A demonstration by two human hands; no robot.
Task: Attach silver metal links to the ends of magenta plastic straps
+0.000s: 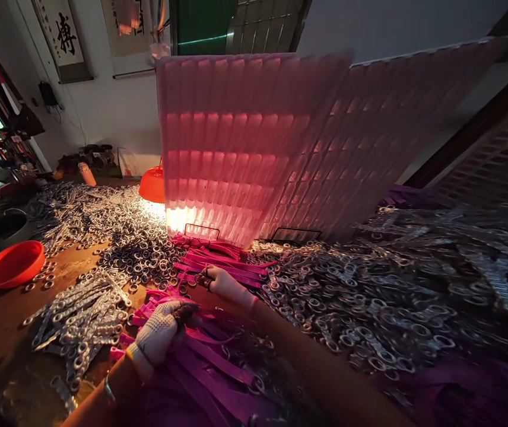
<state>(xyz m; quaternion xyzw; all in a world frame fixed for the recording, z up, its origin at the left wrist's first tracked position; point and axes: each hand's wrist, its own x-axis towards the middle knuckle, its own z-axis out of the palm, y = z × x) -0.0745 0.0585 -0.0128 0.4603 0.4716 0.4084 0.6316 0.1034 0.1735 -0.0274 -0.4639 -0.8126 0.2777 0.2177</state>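
Observation:
My left hand (159, 332), in a white dotted glove with bare dark-looking fingertips, is closed over a pink strap in a loose bundle of pink straps (212, 359). Ahead and to its right, my right hand (226, 286) wears a pale glove too. Its fingers are pinched together beside a second pile of pink straps (222, 261); what lies between them is too dark and small to name. Small metal rings (151, 261) are heaped just beyond my hands. A stack of silvery strips with ring ends (87, 314) lies left of my left hand.
An orange lamp (151, 184) shines low at the back, beside upright clear ribbed plastic sheets (231, 136) on wire stands. An orange bowl (10, 267) sits at the left. More ringed metal pieces (352, 296) cover the right side. A bottle (86, 174) stands far left.

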